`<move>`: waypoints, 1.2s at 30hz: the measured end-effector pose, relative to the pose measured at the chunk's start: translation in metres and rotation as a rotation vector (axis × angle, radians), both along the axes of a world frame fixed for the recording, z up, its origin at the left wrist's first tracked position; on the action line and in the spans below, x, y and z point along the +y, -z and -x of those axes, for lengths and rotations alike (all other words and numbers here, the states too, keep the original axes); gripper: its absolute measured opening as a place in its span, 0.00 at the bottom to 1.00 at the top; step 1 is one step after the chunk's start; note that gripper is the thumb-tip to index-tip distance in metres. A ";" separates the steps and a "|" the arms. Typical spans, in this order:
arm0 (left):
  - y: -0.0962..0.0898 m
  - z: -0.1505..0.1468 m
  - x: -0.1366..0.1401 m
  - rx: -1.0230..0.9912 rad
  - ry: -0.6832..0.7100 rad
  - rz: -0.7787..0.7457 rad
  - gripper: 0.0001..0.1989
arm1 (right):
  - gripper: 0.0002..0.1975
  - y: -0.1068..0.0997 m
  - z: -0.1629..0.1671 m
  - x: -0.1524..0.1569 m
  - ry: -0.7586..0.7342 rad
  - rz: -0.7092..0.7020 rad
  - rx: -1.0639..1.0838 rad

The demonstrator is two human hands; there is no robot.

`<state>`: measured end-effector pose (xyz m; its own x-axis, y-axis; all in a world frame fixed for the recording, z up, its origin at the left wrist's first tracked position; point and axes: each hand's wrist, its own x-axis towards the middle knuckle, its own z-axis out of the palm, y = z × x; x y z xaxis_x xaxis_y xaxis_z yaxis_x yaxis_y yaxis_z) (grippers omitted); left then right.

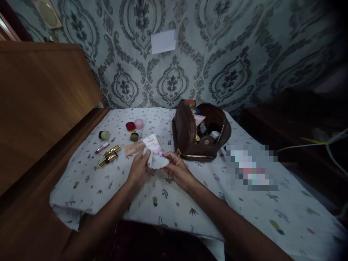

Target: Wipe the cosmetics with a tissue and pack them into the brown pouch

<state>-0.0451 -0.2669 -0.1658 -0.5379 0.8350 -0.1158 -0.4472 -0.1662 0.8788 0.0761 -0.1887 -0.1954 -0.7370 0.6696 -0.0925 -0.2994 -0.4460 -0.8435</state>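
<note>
In front of me, both my hands are above the table around a white tube with red lettering and a purple pattern (151, 141). My left hand (138, 167) pinches a crumpled white cloth (155, 162), which lies against the tube. The fingers of my right hand (178, 169) close at the tube's purple end and also touch the edge of the cloth. Just beyond my left hand is a flat tan packet (133, 148), partly behind the tube. A brown cosmetic bag (187, 132) stands unzipped beyond my right hand, with several items inside.
On the left of the patterned tablecloth (89, 192) lie gold tubes (110, 155), a pink tube (102, 147), a greenish jar (103, 135), a dark-sided jar (134, 136), a red jar (130, 126) and a pink round container (139, 124). A blurred patch (250, 166) covers something right. A wooden cabinet (46, 94) borders the left.
</note>
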 end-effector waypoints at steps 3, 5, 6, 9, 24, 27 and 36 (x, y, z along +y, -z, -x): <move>-0.001 -0.009 -0.001 0.093 0.072 -0.019 0.23 | 0.24 0.004 0.002 0.000 0.068 -0.029 -0.013; -0.001 -0.011 -0.001 0.144 0.074 -0.025 0.22 | 0.23 0.008 0.004 0.001 0.084 -0.080 -0.029; 0.000 -0.010 -0.001 0.156 0.067 -0.017 0.21 | 0.23 0.010 0.004 0.002 0.088 -0.119 -0.039; -0.002 -0.003 0.000 0.134 0.038 0.002 0.23 | 0.22 0.012 0.004 0.004 0.064 -0.252 -0.077; -0.009 0.001 0.004 0.087 -0.028 -0.007 0.23 | 0.21 0.011 0.005 -0.006 0.024 -0.380 -0.109; -0.003 -0.006 0.002 0.158 0.013 0.000 0.23 | 0.21 0.012 0.008 -0.006 0.071 -0.375 -0.062; 0.005 0.005 -0.009 0.950 -0.043 0.029 0.18 | 0.20 0.011 0.005 -0.003 0.053 -0.296 -0.055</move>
